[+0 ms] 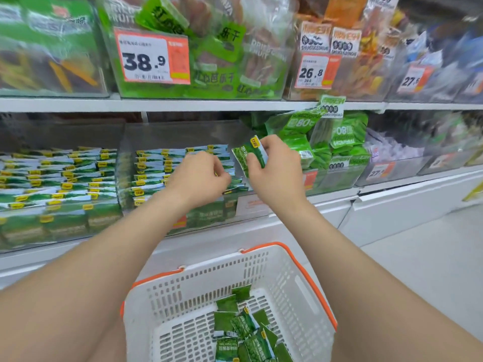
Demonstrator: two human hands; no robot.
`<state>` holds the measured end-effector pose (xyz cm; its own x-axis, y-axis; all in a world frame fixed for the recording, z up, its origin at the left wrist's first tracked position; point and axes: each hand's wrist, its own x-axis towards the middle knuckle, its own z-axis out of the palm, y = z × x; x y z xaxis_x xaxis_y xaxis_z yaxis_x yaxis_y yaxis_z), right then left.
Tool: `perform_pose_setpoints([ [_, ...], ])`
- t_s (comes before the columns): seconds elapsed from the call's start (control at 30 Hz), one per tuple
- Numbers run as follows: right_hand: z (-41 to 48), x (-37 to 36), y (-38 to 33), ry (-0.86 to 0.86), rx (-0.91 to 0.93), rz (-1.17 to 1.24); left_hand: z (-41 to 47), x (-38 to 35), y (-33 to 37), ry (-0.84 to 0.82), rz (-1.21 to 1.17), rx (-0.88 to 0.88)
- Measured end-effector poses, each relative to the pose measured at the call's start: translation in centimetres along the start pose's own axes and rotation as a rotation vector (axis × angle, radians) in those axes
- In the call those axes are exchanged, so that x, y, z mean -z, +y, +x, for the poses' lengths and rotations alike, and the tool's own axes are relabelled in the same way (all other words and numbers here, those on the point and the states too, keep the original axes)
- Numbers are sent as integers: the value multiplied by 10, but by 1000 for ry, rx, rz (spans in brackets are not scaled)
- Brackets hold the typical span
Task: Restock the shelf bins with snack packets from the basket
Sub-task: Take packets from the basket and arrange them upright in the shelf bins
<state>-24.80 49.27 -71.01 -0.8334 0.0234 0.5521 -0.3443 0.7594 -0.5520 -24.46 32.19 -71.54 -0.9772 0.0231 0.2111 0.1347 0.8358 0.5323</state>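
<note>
I see the right hand (pixel 274 173) pinching a green pea packet (pixel 251 155) upright over the clear shelf bin (pixel 183 134). The left hand (pixel 201 178) pinches the stacked packets (pixel 151 173) inside. Below, the white basket (pixel 300 270) holds loose packets (pixel 245 327).

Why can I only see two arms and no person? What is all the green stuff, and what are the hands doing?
There is no machine here, just a person. The camera sits on their head and looks down, so you see only their two arms. The right hand pinches one green packet of snacks, held upright at a clear bin. The left hand reaches into the rows of packets already stacked in that bin; whether it grips one is hard to tell. Below, a white basket with orange handles holds more packets waiting to go up.
</note>
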Motion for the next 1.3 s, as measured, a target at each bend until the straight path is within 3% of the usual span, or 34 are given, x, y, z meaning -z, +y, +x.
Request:
perform_pose_setpoints([
  [0.2,48,-41,-1,-77,-48,-306,26,-21,-23,-55,291,-2],
  [0.47,125,-99,-6,-330,157,-802,50,-33,-54,-113,328,-25],
  [0.6,145,-125,0,-495,137,-941,58,-39,-56,-131,329,-46],
  [0.7,151,-139,10,-555,125,-980,61,-47,-61,-192,352,-7],
  [0.83,157,-150,14,-505,208,-990,64,-52,-65,-304,365,59],
  [1.03,160,-166,23,-461,317,-974,63,-52,-66,-334,369,66],
  [1.3,166,-164,30,-402,280,-836,63,-50,-64,-351,360,74],
])
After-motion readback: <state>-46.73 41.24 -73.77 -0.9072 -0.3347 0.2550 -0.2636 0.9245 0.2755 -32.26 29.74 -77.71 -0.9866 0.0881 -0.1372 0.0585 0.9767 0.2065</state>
